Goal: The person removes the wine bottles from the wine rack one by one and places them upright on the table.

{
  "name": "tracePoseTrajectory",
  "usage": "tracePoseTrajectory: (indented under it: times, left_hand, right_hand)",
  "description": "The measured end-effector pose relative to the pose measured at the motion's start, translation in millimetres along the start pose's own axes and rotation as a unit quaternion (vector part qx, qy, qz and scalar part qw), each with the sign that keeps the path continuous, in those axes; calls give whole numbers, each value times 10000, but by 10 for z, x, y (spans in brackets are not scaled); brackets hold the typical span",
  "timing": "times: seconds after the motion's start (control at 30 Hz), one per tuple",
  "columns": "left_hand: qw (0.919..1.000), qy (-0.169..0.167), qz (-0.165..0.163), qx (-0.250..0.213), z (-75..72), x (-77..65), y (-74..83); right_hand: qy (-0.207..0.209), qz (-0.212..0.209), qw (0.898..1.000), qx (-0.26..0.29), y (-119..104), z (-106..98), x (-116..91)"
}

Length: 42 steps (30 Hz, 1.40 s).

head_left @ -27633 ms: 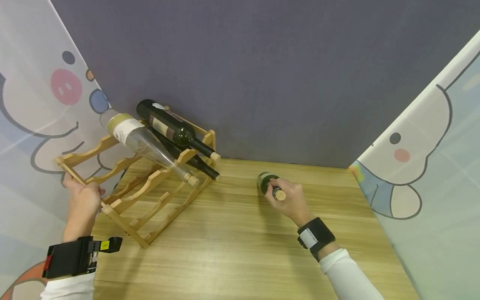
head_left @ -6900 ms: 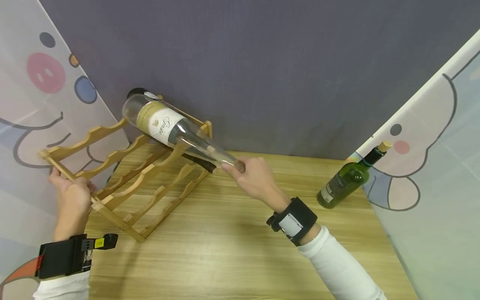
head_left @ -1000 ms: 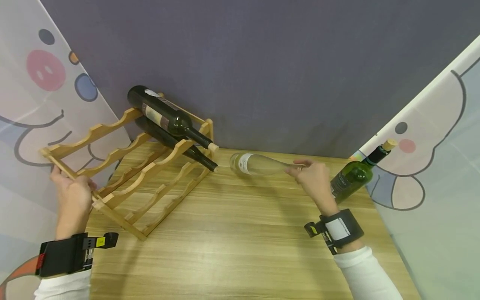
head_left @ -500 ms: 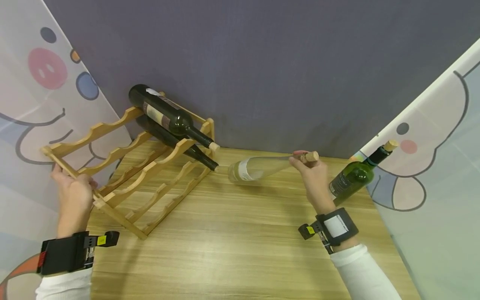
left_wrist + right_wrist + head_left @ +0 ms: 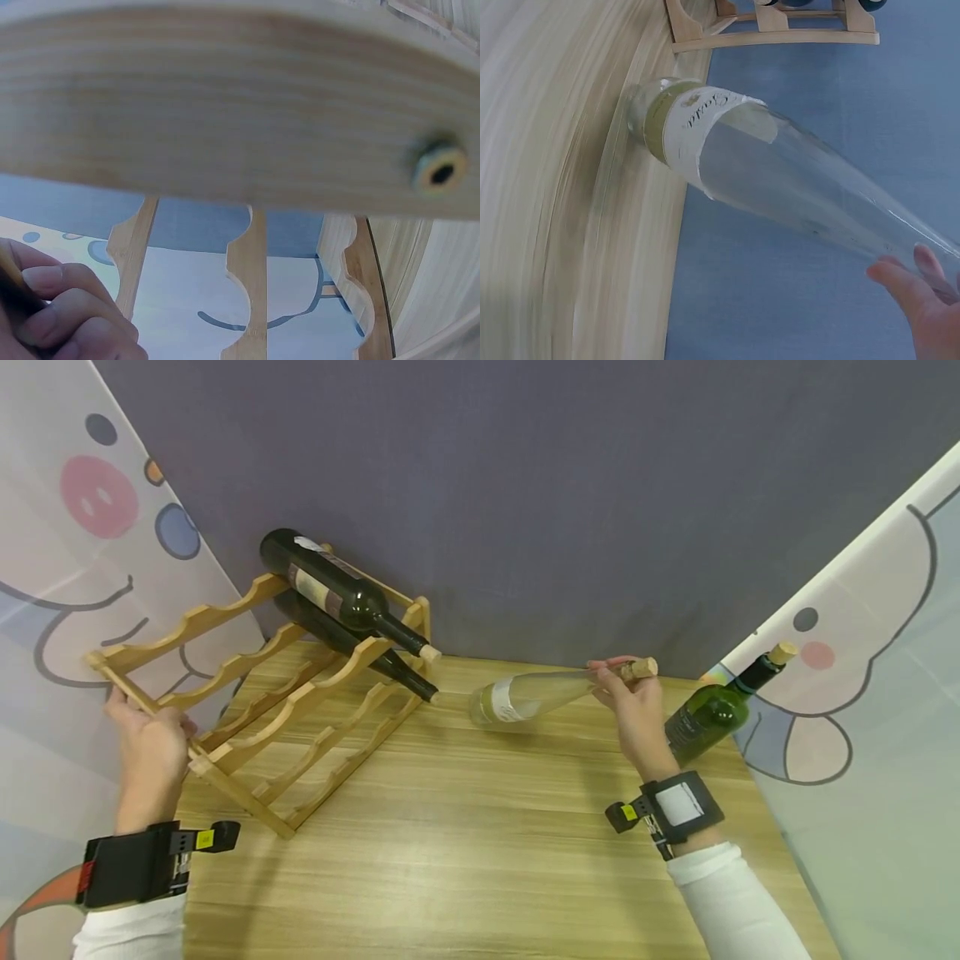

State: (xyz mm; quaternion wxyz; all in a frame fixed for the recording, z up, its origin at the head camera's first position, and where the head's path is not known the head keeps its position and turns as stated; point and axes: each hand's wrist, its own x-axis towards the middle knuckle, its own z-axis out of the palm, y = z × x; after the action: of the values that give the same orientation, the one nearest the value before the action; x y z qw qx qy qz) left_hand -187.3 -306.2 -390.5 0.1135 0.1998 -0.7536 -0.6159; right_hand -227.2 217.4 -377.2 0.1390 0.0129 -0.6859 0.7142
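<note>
My left hand [image 5: 153, 752] grips the side bar of a wooden wine rack [image 5: 300, 718] at the left in the head view; its curled fingers [image 5: 75, 307] show in the left wrist view. With my right hand [image 5: 633, 714] I hold a clear glass wine bottle [image 5: 540, 693] by its neck, just below the cork. This bottle leans over, its labelled base low at the wooden table and its corked end raised. Two dark wine bottles lie in the rack, an upper one [image 5: 341, 593] and a lower one [image 5: 393, 672].
A corked green wine bottle [image 5: 701, 718] stands upright at the right, close beside my right hand. Behind the table [image 5: 450, 843] rises a grey-blue panel [image 5: 562, 527]. Cartoon-printed panels flank it on both sides.
The green bottle, earlier in my right hand, now stands at right. The clear bottle has left the rack in my right hand; lately its corked end swung into view. My left hand stays on the rack.
</note>
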Motion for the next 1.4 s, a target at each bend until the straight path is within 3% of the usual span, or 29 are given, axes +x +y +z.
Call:
tracePoseTrajectory:
  times: [0.27,0.67,0.73,0.8,0.87,1.0,1.1,1.2,1.27,1.3,1.4]
  left_hand:
    - [9995,68,80,286,-14,13,-2]
    - [10000,50,-23,29,15,18,5]
    - [10000,52,-18,26,19,19,8]
    - [9999,55,11,105,18,21,5]
    - [9999,51,25,124,8,29,1]
    - [9999,51,28,94,-14,38,-8]
    - [10000,44,16,83,-21,39,-14]
    - [9999,21,7,103,-24,42,-19]
    - [9999,-5,-2,125,-29,37,-23]
    - [9999,-19,-11,155,-29,32,-24]
    - [9998,32,-35,207,-31,29,-16]
  right_hand:
    - [223,-551,9976,-354,29,29,-19]
    - [32,-1532,9799,-1275,90,91,-149]
    - [-89,-1868,9706,-1518,111,107,-196]
    - [-178,-2300,9541,-1908,138,129,-249]
    - [-255,-2837,9277,-2415,175,150,-298]
    - [-461,-3751,8646,-3310,238,184,-359]
    - [-683,-4194,8280,-3659,262,212,-385]
    - [-837,-4558,7989,-3835,301,250,-403]
    - [-1047,-4631,7896,-3888,328,276,-422]
    - [-1201,-4584,7919,-3853,345,290,-435]
    - [-1800,-4153,8134,-3655,401,318,-479]
